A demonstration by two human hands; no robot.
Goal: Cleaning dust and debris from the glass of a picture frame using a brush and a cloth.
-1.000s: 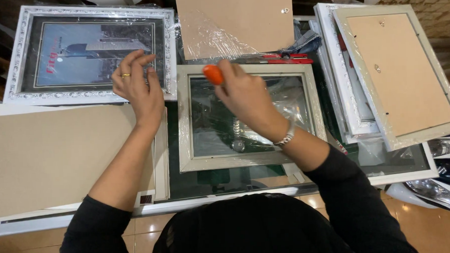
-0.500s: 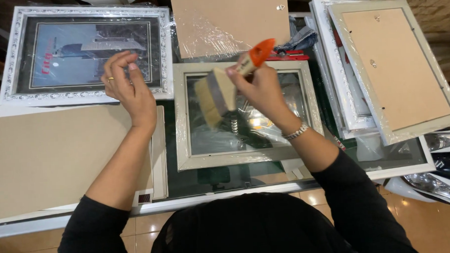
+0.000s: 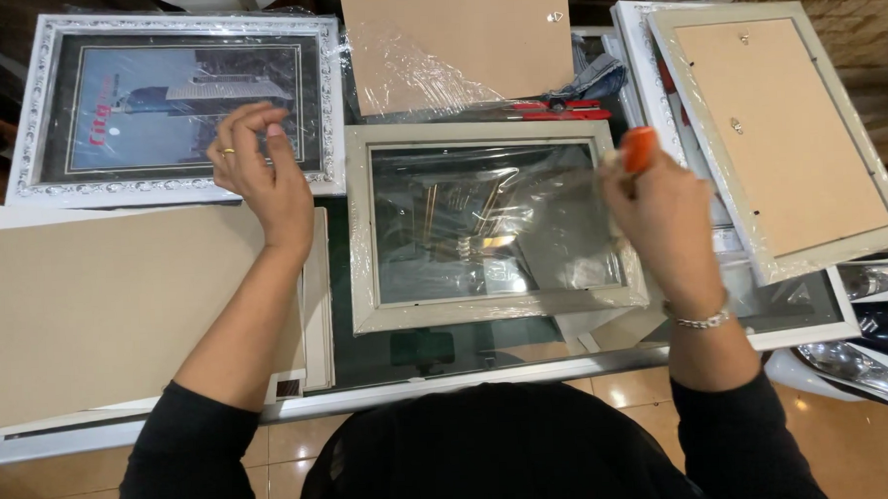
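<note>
A pale grey picture frame (image 3: 363,233) with bare glass lies flat in the middle, loose clear plastic over its right part. My right hand (image 3: 664,222) is at the frame's right edge, closed around a brush whose orange handle tip (image 3: 639,147) sticks up above the fingers; the bristles are hidden. My left hand (image 3: 262,177) hovers left of the frame with fingers curled and apart, holding nothing, over the lower edge of a white ornate framed picture (image 3: 178,101).
A large grey cardboard sheet (image 3: 101,301) lies at the left. A brown backing board (image 3: 456,42) in plastic sits behind the frame, red pliers (image 3: 557,108) below it. Stacked frames, the top one back-side up (image 3: 785,139), lie at the right. Tiled floor shows below the table edge.
My right hand has swung the brush from above the glass to the frame's right edge, so the bristles are out of sight. The left hand has barely moved.
</note>
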